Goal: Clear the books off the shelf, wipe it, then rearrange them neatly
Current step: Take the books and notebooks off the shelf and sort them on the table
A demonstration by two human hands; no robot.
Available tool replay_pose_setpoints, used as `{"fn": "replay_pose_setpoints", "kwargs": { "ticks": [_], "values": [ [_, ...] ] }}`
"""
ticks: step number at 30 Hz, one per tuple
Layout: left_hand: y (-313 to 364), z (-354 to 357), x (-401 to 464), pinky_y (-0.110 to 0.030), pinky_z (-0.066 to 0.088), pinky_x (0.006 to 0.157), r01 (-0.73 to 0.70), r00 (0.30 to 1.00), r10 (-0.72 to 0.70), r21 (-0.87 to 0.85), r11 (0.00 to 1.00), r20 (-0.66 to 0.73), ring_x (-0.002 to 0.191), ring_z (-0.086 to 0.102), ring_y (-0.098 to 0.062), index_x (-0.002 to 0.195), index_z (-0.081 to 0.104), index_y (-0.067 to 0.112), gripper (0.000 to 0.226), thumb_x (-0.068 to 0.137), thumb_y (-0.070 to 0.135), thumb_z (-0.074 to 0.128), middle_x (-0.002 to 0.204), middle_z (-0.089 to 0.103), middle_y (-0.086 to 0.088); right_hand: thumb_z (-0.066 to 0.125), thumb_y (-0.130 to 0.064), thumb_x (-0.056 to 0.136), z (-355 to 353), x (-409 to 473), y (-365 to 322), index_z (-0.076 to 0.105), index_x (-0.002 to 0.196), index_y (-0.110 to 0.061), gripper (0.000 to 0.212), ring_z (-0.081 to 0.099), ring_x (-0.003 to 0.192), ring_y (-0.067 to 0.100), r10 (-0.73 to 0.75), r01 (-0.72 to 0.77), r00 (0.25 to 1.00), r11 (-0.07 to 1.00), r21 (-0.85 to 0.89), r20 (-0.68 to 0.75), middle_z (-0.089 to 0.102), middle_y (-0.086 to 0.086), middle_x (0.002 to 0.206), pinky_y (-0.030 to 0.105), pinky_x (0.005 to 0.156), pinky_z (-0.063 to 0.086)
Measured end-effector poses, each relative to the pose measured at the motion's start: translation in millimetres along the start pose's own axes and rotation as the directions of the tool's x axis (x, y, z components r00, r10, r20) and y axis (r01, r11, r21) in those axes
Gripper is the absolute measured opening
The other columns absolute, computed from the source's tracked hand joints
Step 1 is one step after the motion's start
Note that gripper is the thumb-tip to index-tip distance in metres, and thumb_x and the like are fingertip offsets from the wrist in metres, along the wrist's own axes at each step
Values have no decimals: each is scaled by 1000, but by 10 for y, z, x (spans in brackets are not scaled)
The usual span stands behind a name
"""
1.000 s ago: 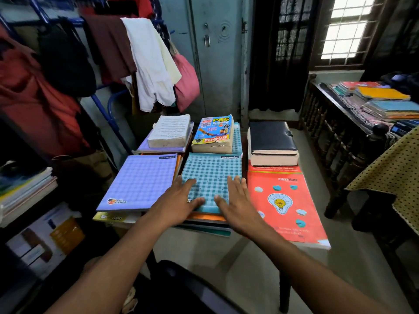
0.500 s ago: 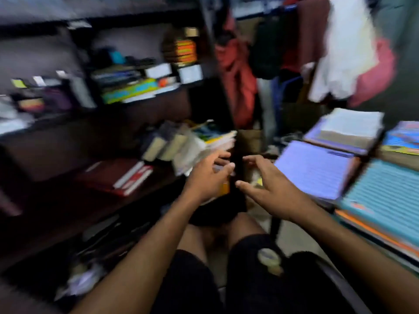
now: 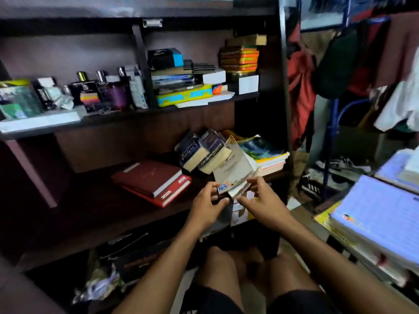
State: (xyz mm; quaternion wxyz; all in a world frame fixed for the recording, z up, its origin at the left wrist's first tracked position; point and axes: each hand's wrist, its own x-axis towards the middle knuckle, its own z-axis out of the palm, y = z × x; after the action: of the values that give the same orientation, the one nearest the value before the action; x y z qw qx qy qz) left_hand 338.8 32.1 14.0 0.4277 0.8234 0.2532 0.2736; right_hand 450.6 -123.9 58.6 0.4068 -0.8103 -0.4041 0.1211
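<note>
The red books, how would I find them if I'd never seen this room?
Look at the dark wooden shelf, on the middle board just left of the person's hands. Two dark red books lie flat there, one on top of the other. The books beside them lean over at a slant, and only the red ones show "2025" in white on the spine.

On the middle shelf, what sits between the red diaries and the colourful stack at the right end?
Head view: two thick leaning books and a pale tilted paperback, between red diaries and colourful stack.
</note>
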Motion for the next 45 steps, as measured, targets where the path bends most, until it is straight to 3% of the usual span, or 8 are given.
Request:
{"fn": "replay_pose_setpoints", "kwargs": {
  "ticks": [8, 11, 15, 23, 26, 30, 38, 45],
  "values": [
    [-408, -290, 749, -39, 46, 108, -2, 968, 44, 164, 986, -248, 128, 53, -24, 141, 48, 20, 60, 87, 19, 74, 144, 45, -5, 68, -43, 92, 179, 534, -227, 38, 140, -28, 59, 53, 121, 19, -3, 4, 996, 1000, -10, 86, 51, 5, 134, 40, 102, 48],
    [-540, -444, 1060, -36, 24, 120, 75, 960, 15, 309, 948, -278, 149, 27, -29, 159, 26, 20, 81, 91, 21, 71, 165, 21, -10, 67, -46, 92, 244, 991, -389, 35, 145, -26, 65, 54, 120, 22, 3, -1, 998, 999, -36, 60, 50, 6, 139, 39, 98, 48],
    [-700, -444, 1373, -43, 23, 122, 198, 967, -99, 446, 873, -235, 155, 12, -34, 162, -3, 27, 94, 97, 36, 63, 171, -5, -11, 67, -45, 93, 318, 1600, -536, 28, 154, -16, 78, 48, 133, 27, 1, -1, 1000, 994, -105, 1, 42, 8, 153, 35, 101, 43],
    [-988, -400, 1621, -47, 26, 120, 107, 973, 29, 557, 823, -229, 157, 1, -33, 161, 0, 34, 103, 84, 65, 59, 170, 8, -4, 63, -70, 72, 582, 2495, -581, 50, 128, -15, 79, 55, 119, 37, 280, -288, 956, 953, -91, -91, 59, 12, 128, 45, 100, 48],
    [-1012, -405, 1607, -44, 37, 115, 63, 968, 72, 507, 860, -242, 153, 17, -29, 160, 14, 35, 99, 83, 51, 75, 165, 20, -2, 69, -73, 66, 584, 2720, -639, 59, 127, -14, 85, 61, 110, 38, 377, -376, 926, 926, 33, -33, 61, 14, 130, 46, 89, 55],
    [-1072, -422, 1569, -41, 53, 90, -73, 917, 243, 465, 882, -316, 124, 47, -27, 147, 45, 32, 78, 80, 27, 84, 138, 49, 1, 74, -48, 84, 578, 2827, -680, 55, 123, -11, 56, 70, 93, 35, 405, -421, 906, 888, 183, 120, 66, 16, 115, 49, 83, 61],
    [-921, -489, 1434, -35, 55, 84, -310, 784, 444, 347, 885, -433, 105, 57, -14, 140, 61, 29, 59, 87, 10, 78, 116, 60, 11, 71, -21, 93, 511, 2501, -577, 56, 116, -8, 30, 72, 77, 27, 344, -338, 938, 877, 342, 45, 72, 14, 97, 36, 56, 61],
    [0, -467, 632, -34, 52, 98, -583, 630, 723, 442, 682, -283, 130, 55, -14, 141, 59, 36, 53, 97, 8, 60, 135, 62, 7, 73, -21, 90, -175, 1110, -277, 62, 111, -8, 27, 68, 63, 23, 262, -173, 965, 673, 719, -12, 75, 14, 86, 30, 54, 53]
  ]
}}
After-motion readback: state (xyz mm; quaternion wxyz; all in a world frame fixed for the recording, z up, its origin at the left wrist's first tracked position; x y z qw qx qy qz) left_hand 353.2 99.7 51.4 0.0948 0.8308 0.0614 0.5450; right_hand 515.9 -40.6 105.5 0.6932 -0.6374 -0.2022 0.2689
